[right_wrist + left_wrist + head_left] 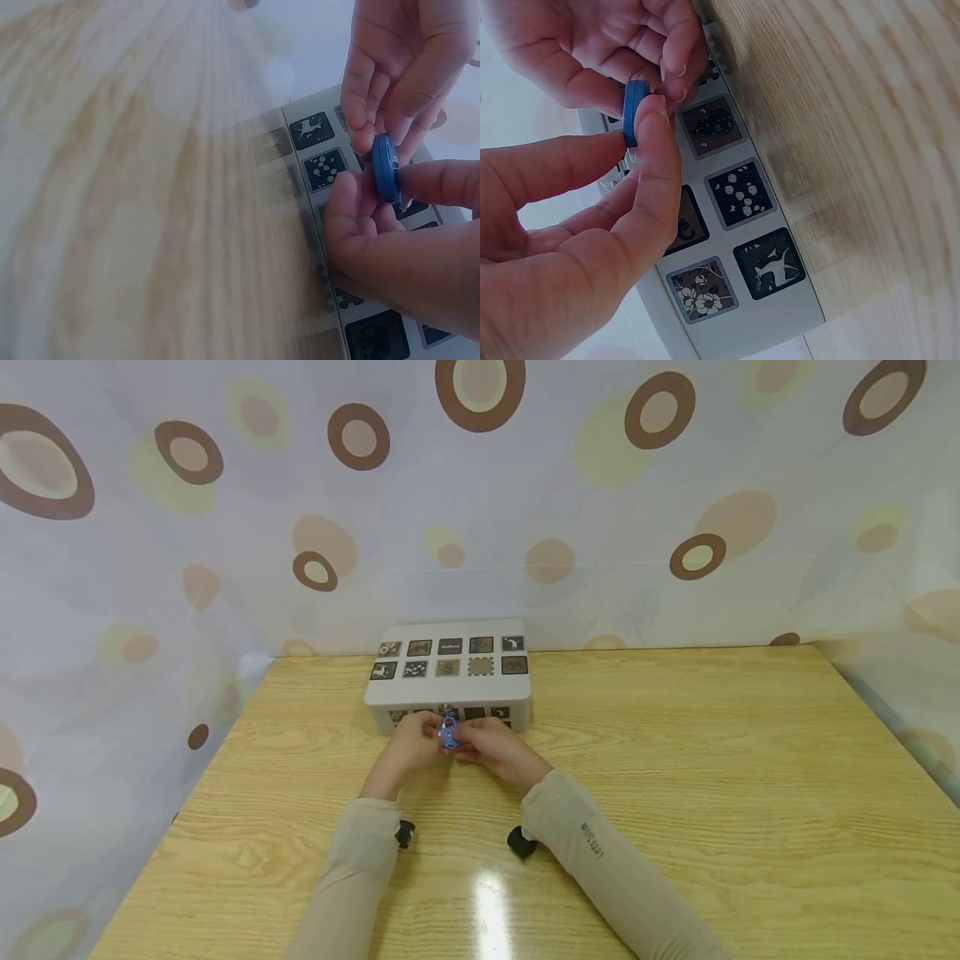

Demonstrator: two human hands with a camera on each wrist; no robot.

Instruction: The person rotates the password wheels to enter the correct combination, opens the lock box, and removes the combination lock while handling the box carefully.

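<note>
A small blue padlock (449,737) is between both hands, its shackle pointing up toward the metal latch (447,710) on the front of a white box (450,700). My left hand (412,742) pinches the padlock between thumb and fingertips, as the left wrist view shows of the blue body (633,112). From the other side, my right hand (498,747) also grips it, with the thumb pressed to its face (387,169) in the right wrist view. Fingers hide part of the latch and of the shackle.
The box stands at the back of the wooden table (675,810), close to a patterned curtain (637,568). Dark picture squares cover its lid and front side. Black wrist devices (521,842) sit under both sleeves.
</note>
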